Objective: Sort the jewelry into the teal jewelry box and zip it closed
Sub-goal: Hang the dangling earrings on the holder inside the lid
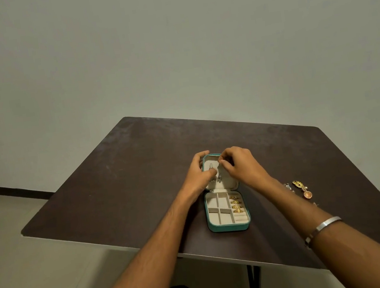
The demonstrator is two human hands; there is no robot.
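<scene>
The teal jewelry box (228, 228) lies open on the dark table, its lid half farther from me. Several gold rings (236, 204) sit in the ring rolls on the right of the cream tray. Silver earrings (219, 178) hang on the lid panel. My left hand (200, 171) grips the lid's left edge with the thumb on the panel. My right hand (237, 162) is over the lid's right side, its thumb and fingers pinched together at the panel; what they pinch is too small to tell. Loose jewelry lies right of the box: a gold piece (298, 184), a copper pendant (306, 194) and a small silver piece (288, 187).
The brown table (120, 179) stands against a plain wall. Its near edge runs diagonally under my forearms. A silver bangle (324, 226) is on my right forearm. Pale floor lies to the left.
</scene>
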